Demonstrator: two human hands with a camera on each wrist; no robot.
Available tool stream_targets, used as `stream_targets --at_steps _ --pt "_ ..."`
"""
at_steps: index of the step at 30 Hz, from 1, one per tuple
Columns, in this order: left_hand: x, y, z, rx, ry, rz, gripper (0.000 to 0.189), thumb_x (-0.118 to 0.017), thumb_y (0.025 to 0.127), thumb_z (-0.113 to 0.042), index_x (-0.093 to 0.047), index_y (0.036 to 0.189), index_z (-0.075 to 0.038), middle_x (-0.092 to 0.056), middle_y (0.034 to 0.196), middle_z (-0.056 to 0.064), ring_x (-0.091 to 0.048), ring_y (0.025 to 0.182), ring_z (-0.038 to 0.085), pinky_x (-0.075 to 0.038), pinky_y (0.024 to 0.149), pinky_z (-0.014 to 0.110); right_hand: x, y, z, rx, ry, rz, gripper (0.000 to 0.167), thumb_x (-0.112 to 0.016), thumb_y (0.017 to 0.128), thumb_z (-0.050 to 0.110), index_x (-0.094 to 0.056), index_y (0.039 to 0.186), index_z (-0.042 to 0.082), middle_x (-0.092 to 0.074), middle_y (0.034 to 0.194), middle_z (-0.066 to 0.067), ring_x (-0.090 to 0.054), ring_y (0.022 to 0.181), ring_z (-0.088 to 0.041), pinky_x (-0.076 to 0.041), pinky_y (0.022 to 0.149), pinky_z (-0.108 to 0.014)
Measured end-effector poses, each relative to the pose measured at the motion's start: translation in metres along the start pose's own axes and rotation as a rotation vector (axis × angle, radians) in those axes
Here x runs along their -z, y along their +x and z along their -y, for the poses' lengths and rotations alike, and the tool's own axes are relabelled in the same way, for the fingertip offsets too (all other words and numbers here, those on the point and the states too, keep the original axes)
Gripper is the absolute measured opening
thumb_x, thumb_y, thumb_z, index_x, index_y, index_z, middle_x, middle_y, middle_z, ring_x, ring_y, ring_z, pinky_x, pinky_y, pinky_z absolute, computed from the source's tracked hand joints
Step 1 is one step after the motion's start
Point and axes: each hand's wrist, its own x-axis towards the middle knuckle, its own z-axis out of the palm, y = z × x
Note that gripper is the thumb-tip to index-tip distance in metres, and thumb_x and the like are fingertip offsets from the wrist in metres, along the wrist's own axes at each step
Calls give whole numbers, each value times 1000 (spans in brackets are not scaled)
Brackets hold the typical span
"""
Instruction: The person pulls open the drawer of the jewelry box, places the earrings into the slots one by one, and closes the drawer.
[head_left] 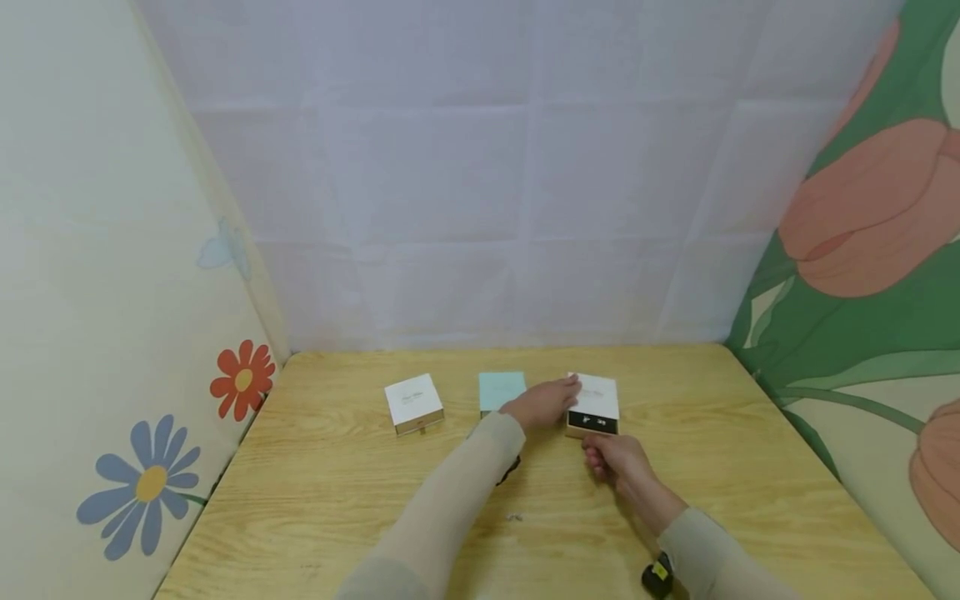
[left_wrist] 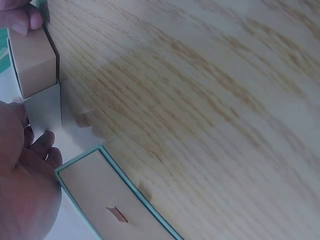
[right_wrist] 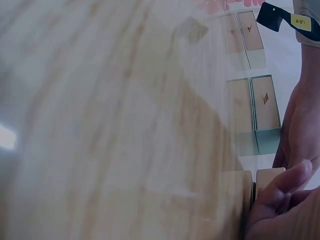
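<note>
At the right of the row stands a white jewelry box [head_left: 596, 396], its drawer [head_left: 591, 425] pulled partway out. Two small silvery pieces lie on the drawer's black lining. My left hand [head_left: 545, 402] holds the box's white sleeve [left_wrist: 45, 107] at its left side, fingers bent against it. At the front, my right hand [head_left: 618, 461] pinches the drawer by its lower front edge; the fingers [right_wrist: 287, 185] partly hide that front in the right wrist view.
A closed mint-green box [head_left: 501, 386] stands just left, partly behind my left forearm. Further left is another closed white box [head_left: 415, 402]. A tiny silvery piece [head_left: 513, 517] lies on the wooden table [head_left: 315, 500] near the front. Cloth hangs behind.
</note>
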Motion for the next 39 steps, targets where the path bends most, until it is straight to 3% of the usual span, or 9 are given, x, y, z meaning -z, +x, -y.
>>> stream_targets --at_steps 21,31,39 --pt "-4 5 6 -1 -15 1 53 -29 112 -34 -23 162 -18 -15 169 -3 -17 154 10 -18 125 25 0 12 7 11 51 1 15 -60 94 0 -67 81 0 -60 58 3 -52 49 -4 -44 44 -16" --pt "-9 4 7 -2 -14 8 53 -28 112 -36 -22 163 -20 -15 169 -5 -17 154 9 -18 124 24 0 15 4 0 87 8 15 -57 98 1 -69 94 -8 -62 59 3 -53 51 -4 -44 45 -16" --pt "-2 0 1 3 -25 -3 53 -27 112 -37 -24 162 -19 -15 169 -3 -17 154 9 -18 125 24 -1 21 7 18 123 4 18 -62 94 -1 -70 78 1 -61 56 4 -52 48 -3 -43 43 -15"
